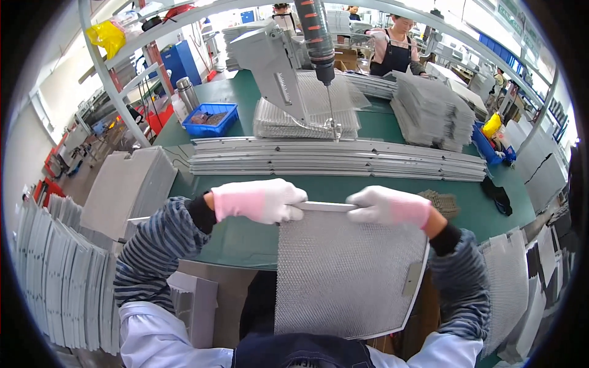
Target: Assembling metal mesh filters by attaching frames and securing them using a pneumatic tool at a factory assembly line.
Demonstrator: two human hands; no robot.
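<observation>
A grey metal mesh panel (343, 270) hangs in front of me at the table's near edge, tilted down toward my lap. Along its upper edge lies a narrow pale metal frame strip (329, 207). My left hand (273, 202), in a white and pink glove, is closed on the strip at the panel's top left corner. Gripping the same strip further right is my right hand (383, 207), gloved alike. Framing also runs down the panel's right side and along its bottom, with a small plate (412, 279) on the right side. The left side shows bare mesh.
Long metal strips (331, 161) lie across the green table (236, 242). Behind them stand a mesh stack (276, 119), a hanging power screwdriver (318, 43) and a blue bin (210, 121). More panels (429, 110) are piled right; a co-worker (396, 49) stands beyond.
</observation>
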